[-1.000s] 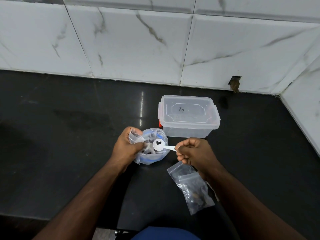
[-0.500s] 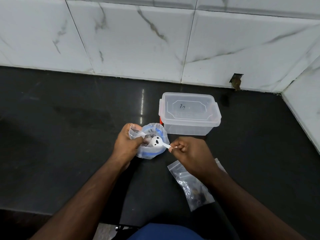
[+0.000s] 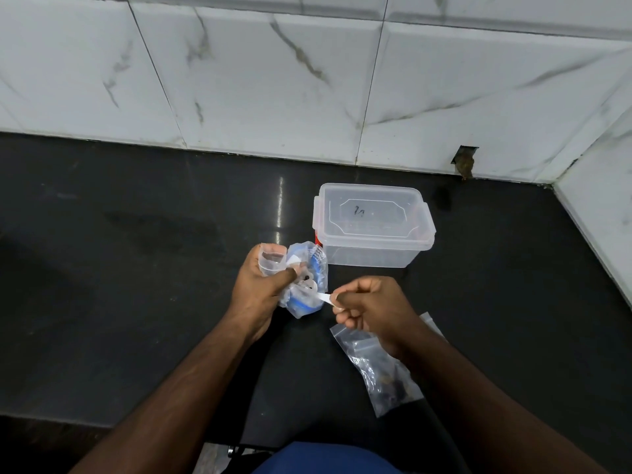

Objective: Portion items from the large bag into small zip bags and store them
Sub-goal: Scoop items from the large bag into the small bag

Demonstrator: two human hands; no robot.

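Counts, head view:
- 2 hands seen: left hand (image 3: 260, 289), right hand (image 3: 371, 311).
- 1 large bag (image 3: 306, 280), clear with blue print.
- 1 white spoon (image 3: 319, 295).
- Small zip bags (image 3: 379, 367): at least 2 counted, overlapped under the right wrist; exact number cannot be told.
- 1 clear lidded container (image 3: 372, 229).
- 1 black countertop (image 3: 136, 268).

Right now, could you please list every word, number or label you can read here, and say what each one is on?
Container lid: a small dark handwritten mark, perhaps "7" plus a stroke; not surely readable.
Large bag: blue and white print, crumpled and too blurred to read.
Small zip bag: no text visible.
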